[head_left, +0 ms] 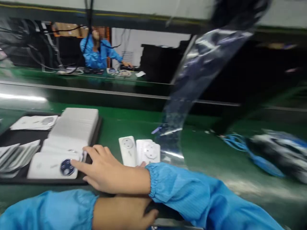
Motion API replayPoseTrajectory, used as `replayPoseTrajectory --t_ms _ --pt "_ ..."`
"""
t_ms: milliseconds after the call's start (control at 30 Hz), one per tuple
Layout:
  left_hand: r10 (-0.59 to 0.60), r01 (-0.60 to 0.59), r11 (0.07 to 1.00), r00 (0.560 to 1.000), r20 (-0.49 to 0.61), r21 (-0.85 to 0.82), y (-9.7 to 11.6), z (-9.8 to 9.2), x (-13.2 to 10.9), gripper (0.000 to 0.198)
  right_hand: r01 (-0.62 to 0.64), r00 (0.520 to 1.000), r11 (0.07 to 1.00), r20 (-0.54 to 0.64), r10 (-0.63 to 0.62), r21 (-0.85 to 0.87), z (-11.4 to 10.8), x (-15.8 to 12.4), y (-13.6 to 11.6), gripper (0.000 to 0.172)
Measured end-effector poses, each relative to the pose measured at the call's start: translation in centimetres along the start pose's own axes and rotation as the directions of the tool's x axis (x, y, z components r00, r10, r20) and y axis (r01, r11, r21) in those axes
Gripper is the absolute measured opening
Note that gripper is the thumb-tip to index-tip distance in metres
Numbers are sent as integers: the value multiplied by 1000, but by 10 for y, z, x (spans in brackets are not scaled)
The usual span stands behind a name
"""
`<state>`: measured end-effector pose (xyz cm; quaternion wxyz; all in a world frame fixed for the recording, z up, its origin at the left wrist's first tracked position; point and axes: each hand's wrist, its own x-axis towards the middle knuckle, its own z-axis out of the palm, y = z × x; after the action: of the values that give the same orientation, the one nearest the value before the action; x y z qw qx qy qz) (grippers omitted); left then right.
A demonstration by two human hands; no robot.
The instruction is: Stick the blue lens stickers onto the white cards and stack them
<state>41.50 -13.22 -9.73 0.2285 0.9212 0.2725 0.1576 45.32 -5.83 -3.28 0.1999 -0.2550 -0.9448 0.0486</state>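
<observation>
My right hand reaches left, palm down with fingers spread. Its index fingertip is on the dark round camera ring of a white phone back cover at the front of a black tray. Beneath my right forearm lies my left hand, partly hidden, its thumb stretched out to the right. A fingertip shows at the lower edge of two white panels with round rings, a narrower panel and a wider panel. Whether it touches them is unclear.
The tray also holds a stack of white covers, fanned covers and covers at the back. A clear plastic strip hangs to the green bench. Blue cable lies right. A person in blue sits beyond the ledge.
</observation>
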Motion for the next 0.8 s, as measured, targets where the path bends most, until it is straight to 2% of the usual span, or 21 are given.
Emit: replayPoseTrajectory --t_ms 67,133,167,200,233,267,300,367,433,567,667,800 --pt "18 -18 999 1000 -19 37 -5 7 0 68 -16 997 1000 -70 15 -16 -16 -36 21 44" --pt "51 -45 995 997 -61 92 -9 13 1 79 -69 969 998 -238 64 -12 -34 -79 49 36" --pt "61 -49 991 994 -91 123 -10 14 1 83 -128 935 992 -332 124 9 -44 -102 66 33" --pt "67 -47 987 990 -123 157 -11 15 1 86 -245 871 969 -429 239 43 -55 -125 84 31" --pt "72 -42 981 986 -149 190 -10 15 2 88 -406 778 909 -487 396 90 -66 -148 102 29" --pt "76 -38 974 984 -163 222 -9 15 2 88 -543 703 828 -464 539 140 -75 -169 119 29" --pt "80 -36 968 982 -169 250 -8 14 2 88 -599 697 784 -378 610 161 -83 -187 135 30" --pt "88 -37 953 983 -160 301 -5 10 3 88 -605 736 781 -265 623 154 -89 -214 157 28" --pt "100 -44 938 984 -145 343 -2 7 4 87 -582 770 800 -219 599 143 -82 -227 167 31" --pt "106 -49 920 986 -126 388 -3 4 9 83 -502 865 859 -64 498 -100 -57 -223 168 42" --pt "120 -62 907 986 -116 417 -7 7 10 81 -458 879 852 13 476 -256 -52 -215 168 39" --pt "156 -74 896 976 -154 437 -12 15 9 81 -434 890 863 27 455 -261 -62 -212 172 39"
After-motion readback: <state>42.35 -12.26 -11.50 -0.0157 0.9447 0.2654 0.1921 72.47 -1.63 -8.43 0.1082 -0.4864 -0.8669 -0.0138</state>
